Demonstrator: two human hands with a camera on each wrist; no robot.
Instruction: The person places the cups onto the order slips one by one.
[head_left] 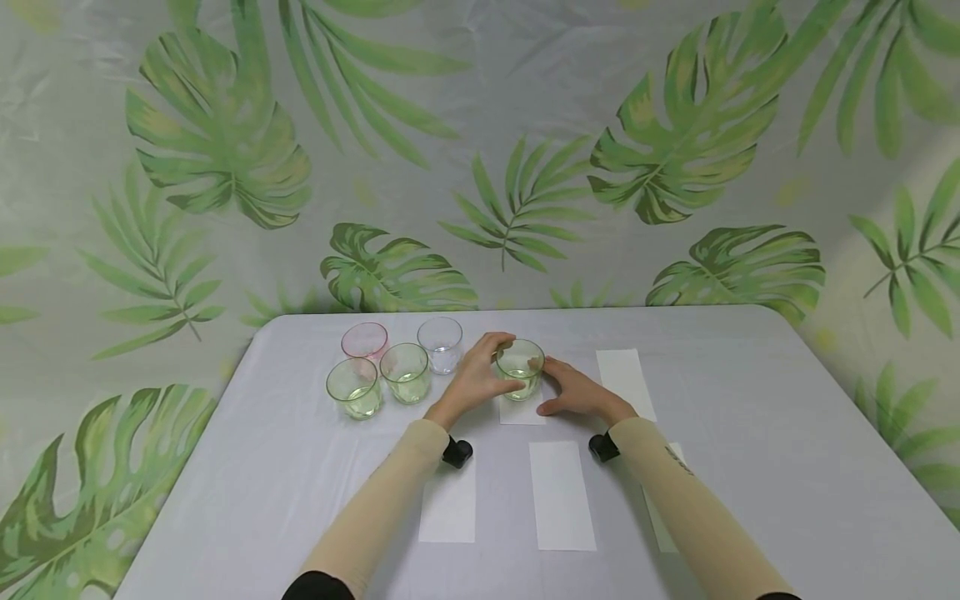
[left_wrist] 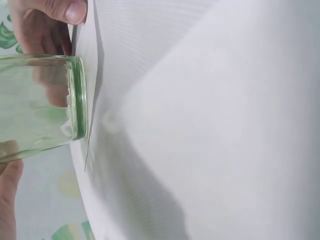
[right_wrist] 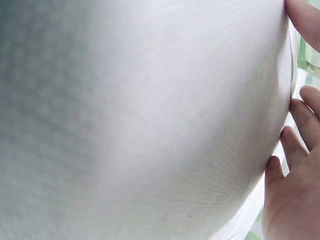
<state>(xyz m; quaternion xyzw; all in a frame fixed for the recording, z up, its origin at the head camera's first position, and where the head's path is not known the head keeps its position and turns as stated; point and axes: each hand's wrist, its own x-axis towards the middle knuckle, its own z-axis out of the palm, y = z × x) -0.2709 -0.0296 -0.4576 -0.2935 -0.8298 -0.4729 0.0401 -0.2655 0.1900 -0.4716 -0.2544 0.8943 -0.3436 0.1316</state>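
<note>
A green-tinted drinking glass (head_left: 520,367) stands upright over a white paper strip (head_left: 522,412) near the table's far side. My left hand (head_left: 480,373) grips this glass from the left, thumb at the near side and fingers round the far side. In the left wrist view the base of the glass (left_wrist: 45,105) is right at the paper, with a left fingertip on its wall. On the other side my right hand (head_left: 581,389) rests low, fingers spread and loosely bent beside the glass. In the right wrist view the right fingertips (right_wrist: 274,167) rest at the tabletop.
Left of the hands stand two more green glasses (head_left: 405,375) (head_left: 354,390), a pink-rimmed glass (head_left: 365,337) and a clear glass (head_left: 441,346). Other paper strips (head_left: 562,496) (head_left: 448,504) (head_left: 626,383) lie on the white tablecloth (head_left: 262,500). A leaf-print curtain (head_left: 525,100) hangs behind.
</note>
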